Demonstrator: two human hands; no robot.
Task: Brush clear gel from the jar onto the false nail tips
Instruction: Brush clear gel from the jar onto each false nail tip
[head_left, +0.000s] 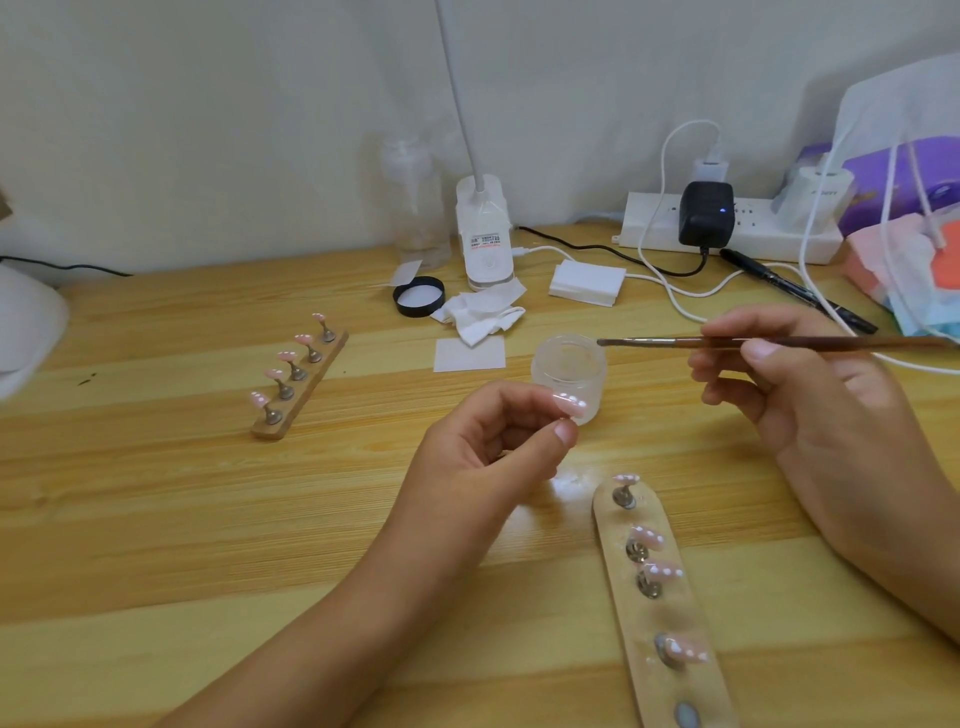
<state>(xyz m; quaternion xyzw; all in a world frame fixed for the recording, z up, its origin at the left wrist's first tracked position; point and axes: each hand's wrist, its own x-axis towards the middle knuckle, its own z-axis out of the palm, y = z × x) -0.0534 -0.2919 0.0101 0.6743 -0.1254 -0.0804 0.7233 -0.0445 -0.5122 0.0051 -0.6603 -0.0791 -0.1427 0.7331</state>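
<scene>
My left hand (498, 436) pinches one pink nail tip (570, 406) just near the open jar (569, 374). My right hand (789, 374) grips the brush (727, 342), bristles at the jar's right rim. Best dip shallow, wipe excess on the rim, then stroke base to tip, holding the nail level.

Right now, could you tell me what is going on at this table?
A person is coating false nail tips with clear gel. The right hand holds a thin brush, its bristles at the rim of the open gel jar. The left hand pinches one pink nail tip just in front of the jar. The near wooden holder carries four tips with its nearest stand bare; a second holder farther left carries five. The jar's black lid lies behind.
</scene>
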